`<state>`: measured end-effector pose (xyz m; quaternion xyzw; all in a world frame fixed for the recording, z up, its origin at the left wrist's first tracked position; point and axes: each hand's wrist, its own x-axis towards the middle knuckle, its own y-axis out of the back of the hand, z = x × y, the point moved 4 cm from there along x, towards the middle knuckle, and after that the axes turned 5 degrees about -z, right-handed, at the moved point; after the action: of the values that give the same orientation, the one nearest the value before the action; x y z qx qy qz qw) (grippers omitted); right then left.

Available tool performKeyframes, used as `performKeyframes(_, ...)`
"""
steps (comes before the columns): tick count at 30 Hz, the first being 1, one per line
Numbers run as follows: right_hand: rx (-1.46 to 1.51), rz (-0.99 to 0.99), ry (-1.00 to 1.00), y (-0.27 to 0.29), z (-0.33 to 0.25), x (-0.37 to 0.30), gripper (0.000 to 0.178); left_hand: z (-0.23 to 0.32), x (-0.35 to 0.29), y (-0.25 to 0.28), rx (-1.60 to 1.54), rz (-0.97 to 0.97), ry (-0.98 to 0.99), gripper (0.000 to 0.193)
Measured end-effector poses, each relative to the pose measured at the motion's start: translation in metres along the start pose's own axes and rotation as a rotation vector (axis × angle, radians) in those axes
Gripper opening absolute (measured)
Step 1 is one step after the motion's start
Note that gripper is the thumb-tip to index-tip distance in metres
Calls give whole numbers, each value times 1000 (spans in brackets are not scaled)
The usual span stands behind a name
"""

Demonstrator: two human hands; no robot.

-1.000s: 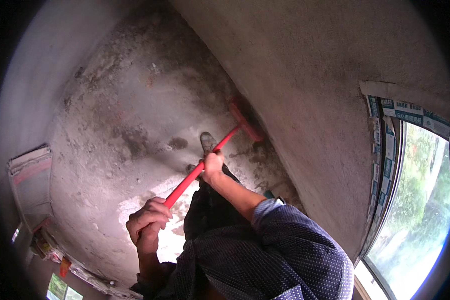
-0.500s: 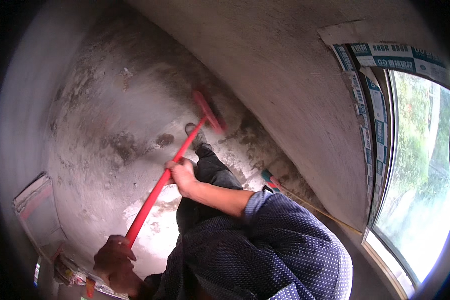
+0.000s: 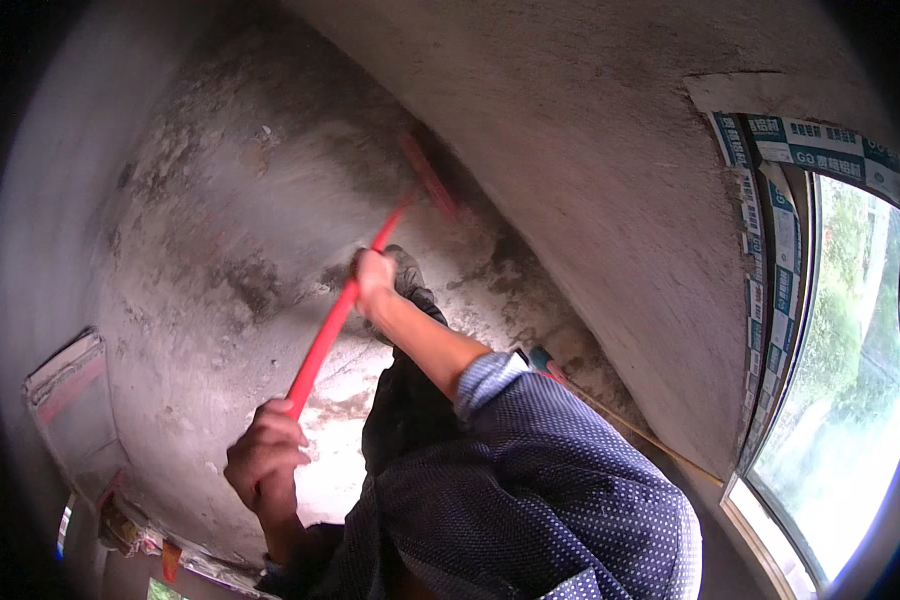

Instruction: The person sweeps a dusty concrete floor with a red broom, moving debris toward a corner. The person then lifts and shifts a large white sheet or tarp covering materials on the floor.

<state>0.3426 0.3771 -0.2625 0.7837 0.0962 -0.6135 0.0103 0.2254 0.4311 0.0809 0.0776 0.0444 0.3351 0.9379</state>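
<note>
A broom with a long red handle (image 3: 320,358) slants from the lower left up toward the floor's far right side. My left hand (image 3: 268,450) is closed round the upper end of the handle. Farther down the same handle, my right hand (image 3: 374,278) grips it with the arm stretched out. The narrow red broom head (image 3: 430,175) is blurred by motion and lies on the floor close to the foot of the slanting wall; its bristles are hard to make out. My shoe (image 3: 405,265) stands just beyond my right hand.
A rough grey wall (image 3: 570,200) rises along the right, with a taped window frame (image 3: 770,290). A green-and-red tool with a thin pale handle (image 3: 620,420) lies at its foot. A panel-like object (image 3: 70,390) stands at the left, above clutter (image 3: 135,530).
Both hands have moved forward and up in the picture with the broom. The broom head has shifted slightly farther away along the wall's foot.
</note>
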Motion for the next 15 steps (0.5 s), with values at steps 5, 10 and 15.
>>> performKeyframes(5, -130, -307, 85, -97, 4, -42, 10, 31, -40, -3, 255, 98, -43, 10)
performKeyframes(10, -186, -436, 82, -124, 15, -92, 18, 81, -45, 13, 284, 154, -77, 20)
performKeyframes(15, -42, -307, 202, -64, 0, -80, 8, 53, -51, 32, 94, 291, -52, 25)
